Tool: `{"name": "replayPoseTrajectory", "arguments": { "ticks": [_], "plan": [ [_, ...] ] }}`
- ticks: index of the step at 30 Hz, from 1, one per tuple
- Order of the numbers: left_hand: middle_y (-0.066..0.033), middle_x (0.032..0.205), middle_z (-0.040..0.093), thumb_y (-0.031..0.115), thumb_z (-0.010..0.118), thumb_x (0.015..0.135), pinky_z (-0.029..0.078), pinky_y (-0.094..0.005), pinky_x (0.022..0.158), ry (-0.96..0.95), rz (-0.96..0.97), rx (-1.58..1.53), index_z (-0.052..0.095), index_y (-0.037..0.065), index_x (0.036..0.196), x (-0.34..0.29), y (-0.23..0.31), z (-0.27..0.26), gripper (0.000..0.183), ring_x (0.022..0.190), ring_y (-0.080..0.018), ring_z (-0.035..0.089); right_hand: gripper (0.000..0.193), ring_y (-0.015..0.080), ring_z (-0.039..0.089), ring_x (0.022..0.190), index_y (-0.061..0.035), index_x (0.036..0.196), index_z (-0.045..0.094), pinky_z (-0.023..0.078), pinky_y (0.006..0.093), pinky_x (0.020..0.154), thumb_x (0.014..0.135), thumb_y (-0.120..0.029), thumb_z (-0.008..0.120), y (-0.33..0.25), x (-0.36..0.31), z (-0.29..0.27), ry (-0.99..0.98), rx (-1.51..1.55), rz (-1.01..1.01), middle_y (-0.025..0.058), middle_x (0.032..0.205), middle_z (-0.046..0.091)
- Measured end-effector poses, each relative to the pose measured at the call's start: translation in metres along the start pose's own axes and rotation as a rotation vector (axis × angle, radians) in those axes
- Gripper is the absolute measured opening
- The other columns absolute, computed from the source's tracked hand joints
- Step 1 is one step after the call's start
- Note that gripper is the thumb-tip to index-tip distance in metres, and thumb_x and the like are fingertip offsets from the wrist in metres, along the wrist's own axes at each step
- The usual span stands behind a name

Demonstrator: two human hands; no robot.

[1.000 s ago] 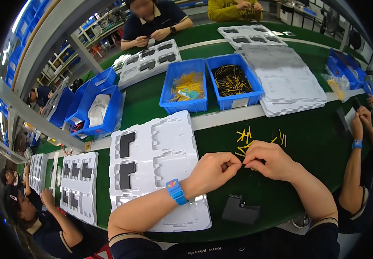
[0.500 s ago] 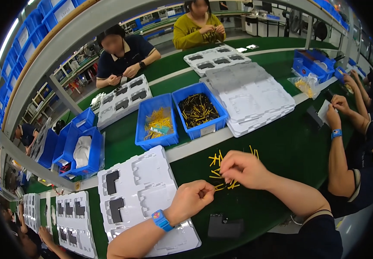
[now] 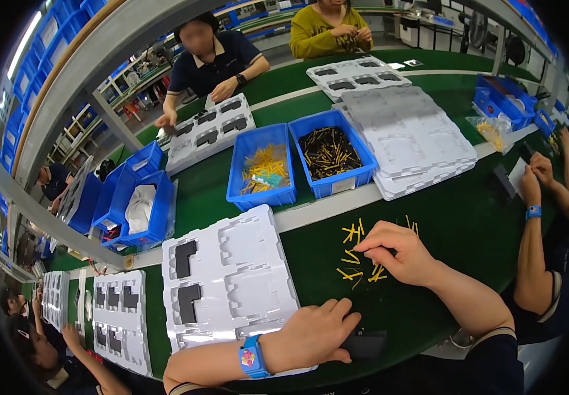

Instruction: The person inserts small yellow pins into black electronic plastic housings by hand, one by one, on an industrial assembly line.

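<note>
My left hand (image 3: 318, 333), with a blue watch-like band (image 3: 253, 357) on its wrist, reaches the dark flat part (image 3: 368, 344) near the table's front edge. Its fingers and thumb are apart at the part's left side; whether they touch it is hard to see. My right hand (image 3: 403, 255) is pinched closed over a scatter of small yellow strips (image 3: 349, 275). What sits between its fingertips, if anything, is too small to make out. Left of my hands lies a white moulded tray (image 3: 248, 237), holding black L-shaped parts (image 3: 185, 259) in its left-hand pockets.
Beyond the strips stand a blue bin of yellow pieces (image 3: 261, 168) and a blue bin of black and yellow pieces (image 3: 329, 153). Stacked white trays (image 3: 422, 141) lie to their right. Co-workers sit across the green table and on both sides. A grey frame post (image 3: 60, 210) rises at left.
My left hand has left the yellow strips and come down toward me to the dark flat part, its fingers opening. My right hand remains pinched over the strips. The whole view has shifted slightly.
</note>
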State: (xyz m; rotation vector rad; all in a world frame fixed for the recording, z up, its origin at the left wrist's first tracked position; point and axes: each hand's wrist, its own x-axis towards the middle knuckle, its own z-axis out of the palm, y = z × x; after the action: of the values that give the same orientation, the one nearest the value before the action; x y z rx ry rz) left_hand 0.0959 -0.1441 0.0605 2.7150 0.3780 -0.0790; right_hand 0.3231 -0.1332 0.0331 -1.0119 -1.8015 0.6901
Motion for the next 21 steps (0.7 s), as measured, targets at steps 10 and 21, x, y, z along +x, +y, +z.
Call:
{"name": "replayPoseTrajectory", "arguments": {
  "ticks": [10, 21],
  "plan": [
    [-0.0081, 0.093, 0.049, 0.025, 0.074, 0.069, 0.050, -0.0320, 0.067, 0.129, 0.086, -0.033, 0.050, 0.007, 0.102, 0.004, 0.003, -0.009, 0.045, 0.085, -0.0232, 0.055, 0.015, 0.0180, 0.058, 0.074, -0.0031, 0.093, 0.065, 0.046, 0.0274, 0.065, 0.080, 0.003, 0.061, -0.001, -0.001, 0.002, -0.038, -0.043, 0.003, 0.0065, 0.082, 0.057],
    [-0.0050, 0.085, 0.057, 0.006, 0.065, 0.082, 0.046, -0.0279, 0.065, 0.360, -0.150, -1.071, 0.059, 0.006, 0.108, 0.024, -0.025, 0.004, 0.027, 0.071, -0.0127, 0.054, 0.009, 0.0042, 0.050, 0.066, -0.0015, 0.092, 0.060, 0.042, 0.0197, 0.057, 0.085, 0.002, 0.056, 0.005, -0.006, 0.001, 0.007, 0.247, 0.210, 0.0020, 0.082, 0.053]
  ]
}}
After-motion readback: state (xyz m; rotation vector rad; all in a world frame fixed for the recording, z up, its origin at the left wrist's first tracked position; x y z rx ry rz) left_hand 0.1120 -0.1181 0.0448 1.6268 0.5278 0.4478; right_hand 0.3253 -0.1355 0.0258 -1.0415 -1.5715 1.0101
